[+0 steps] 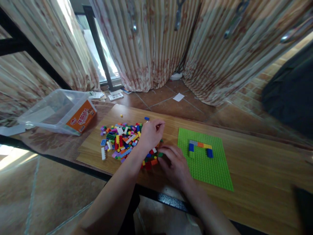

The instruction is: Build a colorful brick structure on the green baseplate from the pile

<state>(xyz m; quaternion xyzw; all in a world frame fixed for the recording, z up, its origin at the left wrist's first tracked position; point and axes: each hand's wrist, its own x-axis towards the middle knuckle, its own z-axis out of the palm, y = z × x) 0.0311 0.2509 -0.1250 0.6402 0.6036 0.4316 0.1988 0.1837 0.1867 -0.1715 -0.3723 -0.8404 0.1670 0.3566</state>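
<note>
My left hand (152, 134) is over the right part of a heap of coloured toy building bricks (126, 140). Its fingers are curled in, and whatever they may hold is hidden. Lower and to the right, my right hand (175, 163) rests at the heap's edge, thumb and fingertips around a small green brick (160, 154). Right of that hand lies a bright green baseplate (207, 174). On it, blue, grey, orange and yellow bricks (200, 144) form an angular arch shape, with a light green brick (192, 155) below its left side.
A clear plastic box (56, 111) with an orange label stands left of the wooden board (256, 176). A blue brick (146, 118) and a small yellow piece (121, 116) lie apart behind the heap. Striped curtains (151, 49) hang beyond the tiled floor.
</note>
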